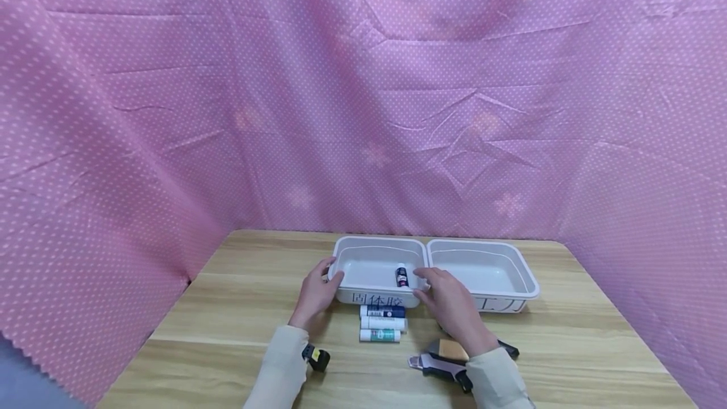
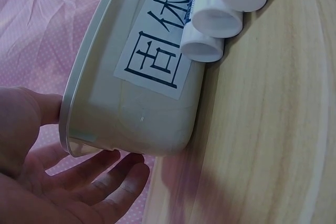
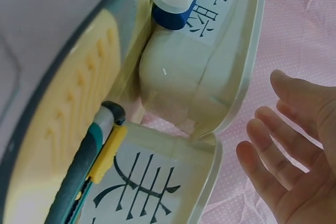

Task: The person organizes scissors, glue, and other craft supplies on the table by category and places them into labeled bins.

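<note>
My left hand [image 1: 315, 294] holds the left end of a white plastic bin [image 1: 348, 296], thumb at the rim and fingers against the outer wall. A dark blue glue stick [image 1: 401, 276] lies in that bin. My right hand [image 1: 451, 305] hovers by the bin's right end, fingers loosely spread and holding nothing; in the right wrist view it is apart from the rim. In front of the bin lie a blue glue stick [image 1: 386, 312], a white one [image 1: 384, 323] and a green-and-white one [image 1: 379, 336], side by side.
A second white bin [image 1: 531, 294] stands against the first one's right side. Under and beside my right forearm lie utility knives, among them a grey-and-black one [image 1: 437, 366] and a green-and-yellow one [image 3: 92, 163]. A pink dotted curtain [image 1: 375, 112] hangs behind the wooden table [image 1: 199, 339].
</note>
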`<state>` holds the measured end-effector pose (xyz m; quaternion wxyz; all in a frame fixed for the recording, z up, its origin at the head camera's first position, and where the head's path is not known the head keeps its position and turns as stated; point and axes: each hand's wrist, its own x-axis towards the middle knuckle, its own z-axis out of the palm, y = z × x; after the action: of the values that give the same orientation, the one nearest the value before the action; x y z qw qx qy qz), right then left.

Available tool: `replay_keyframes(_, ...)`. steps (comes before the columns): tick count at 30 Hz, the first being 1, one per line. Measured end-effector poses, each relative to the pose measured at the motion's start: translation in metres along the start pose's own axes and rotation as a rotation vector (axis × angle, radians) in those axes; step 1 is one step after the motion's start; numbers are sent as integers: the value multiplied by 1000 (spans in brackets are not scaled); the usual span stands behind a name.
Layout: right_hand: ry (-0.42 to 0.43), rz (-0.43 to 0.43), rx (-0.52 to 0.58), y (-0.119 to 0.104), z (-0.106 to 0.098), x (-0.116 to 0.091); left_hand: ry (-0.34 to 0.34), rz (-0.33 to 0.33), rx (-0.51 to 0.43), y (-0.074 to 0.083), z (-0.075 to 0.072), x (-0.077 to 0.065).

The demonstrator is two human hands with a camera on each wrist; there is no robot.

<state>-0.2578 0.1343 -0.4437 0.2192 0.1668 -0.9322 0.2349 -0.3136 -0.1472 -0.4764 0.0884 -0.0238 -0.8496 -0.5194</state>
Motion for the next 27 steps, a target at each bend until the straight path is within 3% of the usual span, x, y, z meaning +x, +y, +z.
replay_keyframes(6, -33, -55, 22, -7, 2, -1, -4, -13, 8, -1, 1, -1)
replay_keyframes(13, -83, -188, -71, -16, 10, -5, -2, -4, -1, -1, 1, 0)
replay_keyframes(19, -195, -304, -104, -26, 10, -8, -3, -15, -7, -1, 0, 2)
replay_keyframes(27, -342, -316, -79, -33, 11, -12, 6, 27, -27, -4, 1, 2)
